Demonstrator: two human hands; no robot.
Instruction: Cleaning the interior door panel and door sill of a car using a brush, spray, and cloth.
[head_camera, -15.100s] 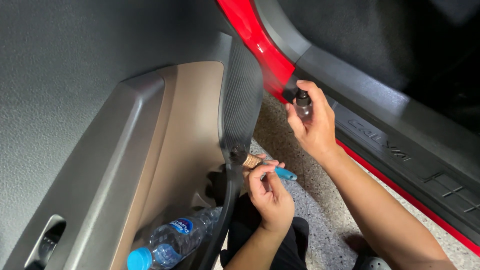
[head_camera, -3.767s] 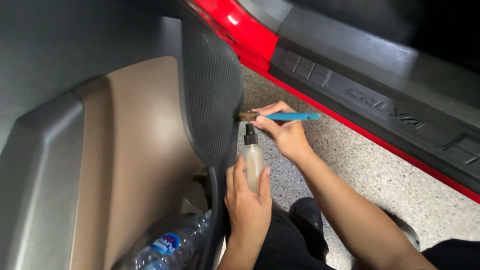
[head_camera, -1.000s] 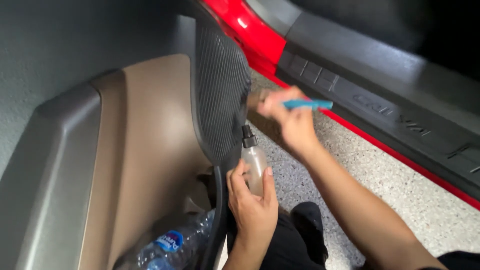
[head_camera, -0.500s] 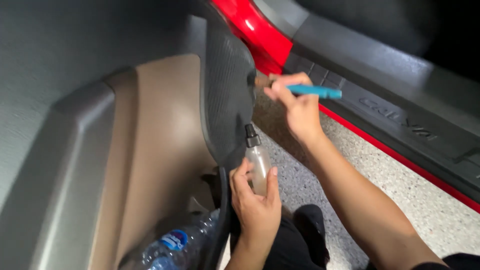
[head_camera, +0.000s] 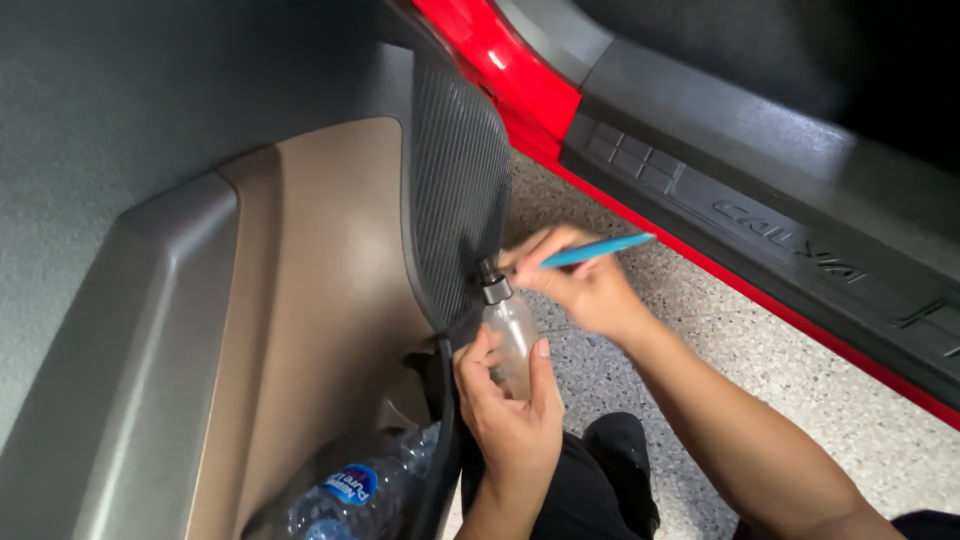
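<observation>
At the ribbed speaker grille (head_camera: 462, 190), your right hand (head_camera: 585, 290) pinches the blue-handled brush (head_camera: 590, 250); your left hand (head_camera: 505, 415) wraps the spray bottle (head_camera: 508, 335) just below. Brisk strokes risk knocking its nozzle or loosening your grip.

Bare forearms (head_camera: 720, 420); dark, probably black trousers (head_camera: 590, 480).

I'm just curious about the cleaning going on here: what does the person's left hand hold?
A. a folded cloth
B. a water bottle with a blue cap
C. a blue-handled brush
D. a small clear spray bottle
D: the left hand wraps around the small clear spray bottle beside the ribbed door panel, while the right hand holds the blue-handled brush.
</observation>
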